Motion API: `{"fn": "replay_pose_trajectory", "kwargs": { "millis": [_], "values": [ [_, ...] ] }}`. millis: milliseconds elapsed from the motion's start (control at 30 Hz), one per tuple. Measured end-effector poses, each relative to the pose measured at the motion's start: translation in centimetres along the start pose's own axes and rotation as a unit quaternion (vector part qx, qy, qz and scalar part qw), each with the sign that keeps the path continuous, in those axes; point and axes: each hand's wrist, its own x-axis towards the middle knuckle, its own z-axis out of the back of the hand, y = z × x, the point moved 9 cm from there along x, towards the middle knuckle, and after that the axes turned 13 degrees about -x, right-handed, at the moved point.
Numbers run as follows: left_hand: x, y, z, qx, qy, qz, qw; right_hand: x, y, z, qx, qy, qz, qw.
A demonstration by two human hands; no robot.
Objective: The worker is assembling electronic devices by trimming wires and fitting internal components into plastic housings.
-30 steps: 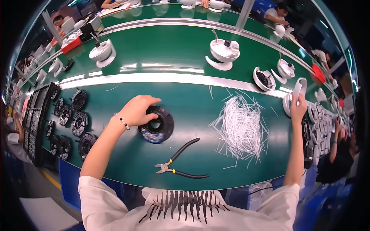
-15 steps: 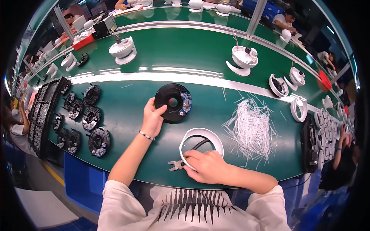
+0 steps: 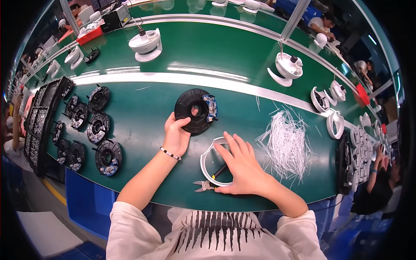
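My left hand (image 3: 177,134) is closed on the edge of a black round disc (image 3: 185,113) with a centre hole, its thumb on the face. A small blue circuit board (image 3: 211,108) sits at the disc's right side. My right hand (image 3: 245,167) has its fingers apart over the right side of a white plastic ring (image 3: 204,167), hiding that part; whether it touches the ring is unclear. Cutting pliers (image 3: 203,186) lie at the ring's lower edge, jaws to the left. A black and yellow handle (image 3: 219,170) shows inside the ring.
Several black discs with boards (image 3: 99,127) lie at left beside a black tray of parts (image 3: 41,125). A pile of thin white strips (image 3: 286,145) lies right of my right hand. White devices (image 3: 289,67) stand on the green surface beyond a pale rail (image 3: 173,77). Co-workers sit farther off.
My right hand has opened from its curled grip at the pliers and spread over the ring. My left hand still holds the disc, now turned slightly. The view has shifted a little.
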Motion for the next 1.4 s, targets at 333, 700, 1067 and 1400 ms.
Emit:
{"fn": "replay_pose_trajectory", "kwargs": {
  "millis": [333, 700, 1067, 1400],
  "values": [
    [-0.4, 0.1, -0.2, -0.021, 0.004, 0.017, 1.0, 0.4, -0.7, 0.4, 0.068, 0.031, 0.061, 0.995],
    [-2.1, 2.3, -2.7, 0.026, 0.092, 0.053, 0.994, 6.0, -6.5, 2.1, 0.545, -0.269, -0.101, 0.788],
    [-3.5, 2.6, -5.6, -0.064, 0.183, 0.237, 0.952, 6.5, -4.0, 2.1, 0.352, -0.245, -0.076, 0.9],
    [-1.9, 2.5, -2.4, -0.046, 0.041, 0.164, 0.985, 6.4, -2.5, 1.6, 0.255, -0.224, -0.08, 0.937]
  ]
}}
